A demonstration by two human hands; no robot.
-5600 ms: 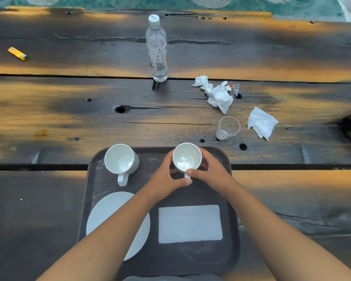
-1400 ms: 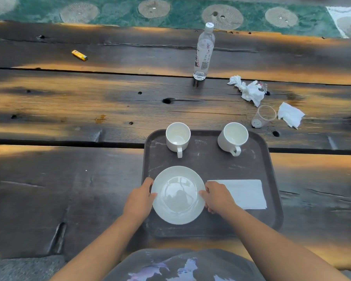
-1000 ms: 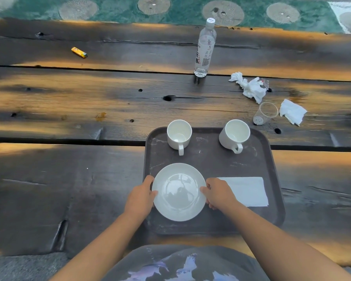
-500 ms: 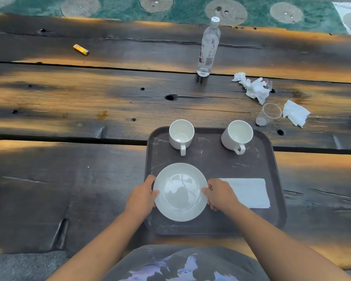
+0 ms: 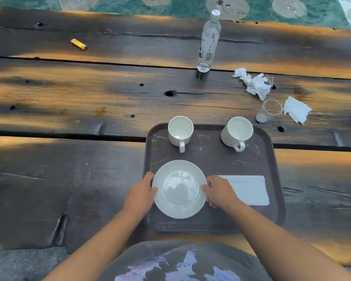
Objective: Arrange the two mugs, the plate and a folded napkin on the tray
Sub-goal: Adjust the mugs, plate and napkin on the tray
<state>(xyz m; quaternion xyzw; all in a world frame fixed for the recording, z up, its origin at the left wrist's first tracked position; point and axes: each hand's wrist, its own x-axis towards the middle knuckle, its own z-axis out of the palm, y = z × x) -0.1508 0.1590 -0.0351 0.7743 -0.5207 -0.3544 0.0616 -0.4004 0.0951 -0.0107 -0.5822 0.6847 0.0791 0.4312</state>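
A dark brown tray (image 5: 211,159) lies on the wooden table in front of me. Two white mugs stand upright at its far edge: the left mug (image 5: 180,130) and the right mug (image 5: 237,131), handles toward me. A white plate (image 5: 179,188) sits on the tray's near left. My left hand (image 5: 140,194) grips the plate's left rim and my right hand (image 5: 218,191) grips its right rim. A folded white napkin (image 5: 247,189) lies flat on the near right, its left end under my right hand.
Beyond the tray stand a clear water bottle (image 5: 208,43), a tipped clear plastic cup (image 5: 268,111) and crumpled tissues (image 5: 255,84), with another tissue (image 5: 296,109) at the right. A yellow lighter (image 5: 79,44) lies far left. Gaps run between the table's planks.
Several seconds ago both hands held the right mug; now they hold the plate's rim. Over the last second the hands and plate have barely moved.
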